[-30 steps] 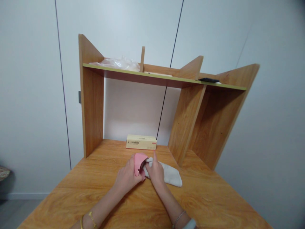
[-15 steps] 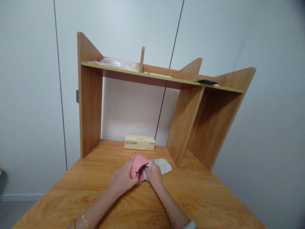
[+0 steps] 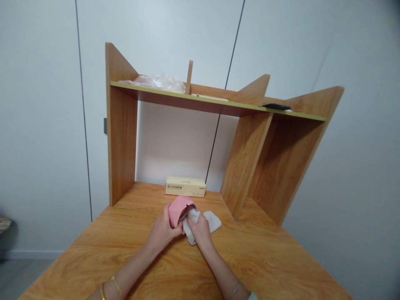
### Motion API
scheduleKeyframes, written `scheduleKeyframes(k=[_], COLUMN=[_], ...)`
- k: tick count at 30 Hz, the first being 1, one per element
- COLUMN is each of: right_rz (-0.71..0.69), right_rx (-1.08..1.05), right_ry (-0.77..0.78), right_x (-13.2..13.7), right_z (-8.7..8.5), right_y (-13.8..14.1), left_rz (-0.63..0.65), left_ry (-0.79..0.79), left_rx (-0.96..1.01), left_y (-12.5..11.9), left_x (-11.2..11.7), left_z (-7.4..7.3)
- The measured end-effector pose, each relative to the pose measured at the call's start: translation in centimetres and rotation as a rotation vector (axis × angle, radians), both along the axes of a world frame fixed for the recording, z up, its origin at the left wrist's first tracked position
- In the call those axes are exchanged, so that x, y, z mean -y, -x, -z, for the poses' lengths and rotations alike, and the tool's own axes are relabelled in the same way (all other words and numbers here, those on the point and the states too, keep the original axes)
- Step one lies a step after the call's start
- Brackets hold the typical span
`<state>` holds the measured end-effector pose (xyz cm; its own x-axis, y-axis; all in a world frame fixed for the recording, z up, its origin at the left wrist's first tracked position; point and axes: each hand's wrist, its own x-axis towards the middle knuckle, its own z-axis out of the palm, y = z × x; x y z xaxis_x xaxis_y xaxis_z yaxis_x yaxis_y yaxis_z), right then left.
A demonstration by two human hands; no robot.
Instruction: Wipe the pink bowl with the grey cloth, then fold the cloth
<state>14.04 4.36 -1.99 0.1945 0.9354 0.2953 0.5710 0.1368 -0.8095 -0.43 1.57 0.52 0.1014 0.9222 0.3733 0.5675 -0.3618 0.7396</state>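
Two hands, both mine, are engaged above the wood-grain surface (image 3: 265,258). My left hand (image 3: 164,232) grips the pink item (image 3: 177,210), fingers behind it and thumb at its near lower edge. The item sits directly between my hands, its open side turned toward my right hand (image 3: 201,228). My right hand is closed on a bunched part of the pale cloth (image 3: 213,222), positioned at that opening. One end of the cloth hangs below my right fingers; the other extends beyond and to the right of that hand. How far the cloth enters the pink item, I cannot tell.

Directly beyond my hands, apart from them, a cream box (image 3: 185,186) lies lengthwise. The wooden shelf unit (image 3: 250,158) stands beyond my hands and reaches to their right. On its upper shelf, above and beyond my left hand, is clear plastic wrapping (image 3: 156,83); farther right than my right hand lies a flat dark object (image 3: 276,106).
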Motion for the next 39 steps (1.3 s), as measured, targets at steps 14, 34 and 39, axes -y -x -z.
scheduleKeyframes(k=[14,34,39], right_rz=[0.103,0.013,-0.109], right_rx=[0.472,0.189,0.041], right_ry=[0.163,-0.081,-0.059], right_x=[0.8,0.3,0.4], right_z=[-1.1,-0.4,-0.2], right_y=[-0.4,-1.4,-0.5], left_rz=[-0.11,0.034,0.045], left_ry=[0.119,0.045,0.042], left_rx=[-0.414,-0.102,-0.009], left_y=[-0.4,0.1,0.1], left_x=[1.1,0.5,0.1], left_z=[-1.9,-0.3,0.0])
